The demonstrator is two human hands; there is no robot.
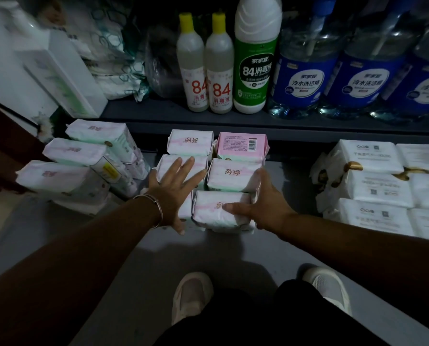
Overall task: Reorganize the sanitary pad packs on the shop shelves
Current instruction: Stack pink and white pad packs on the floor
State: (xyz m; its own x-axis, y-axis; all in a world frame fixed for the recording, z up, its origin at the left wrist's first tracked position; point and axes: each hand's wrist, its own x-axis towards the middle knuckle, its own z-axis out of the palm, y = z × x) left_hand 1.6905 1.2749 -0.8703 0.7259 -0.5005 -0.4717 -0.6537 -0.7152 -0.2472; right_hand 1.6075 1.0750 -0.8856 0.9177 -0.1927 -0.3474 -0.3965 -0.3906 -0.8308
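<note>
Dim shop aisle, grey floor underfoot, pale shoes nearest the camera. Beyond those, low shelf carrying a two-column block of pink-and-white sanitary pad packs. Left hand laid flat on the block's left column, fingers spread and closed round nothing, bracelet at the wrist; probably steadying that column so it stays square. Right hand cupped against the block's right side, thumb across the top of the front pack, fingers hidden behind, so a loose bracing grip and no lift; likely pressing the column inward to close the gaps. Left of the block, more packs stacked slanting, seemingly not yet tidied. Right of the block, white tissue bundles. Past the block, an upper shelf with 84 disinfectant bottles and blue-labelled detergent jugs.
</note>
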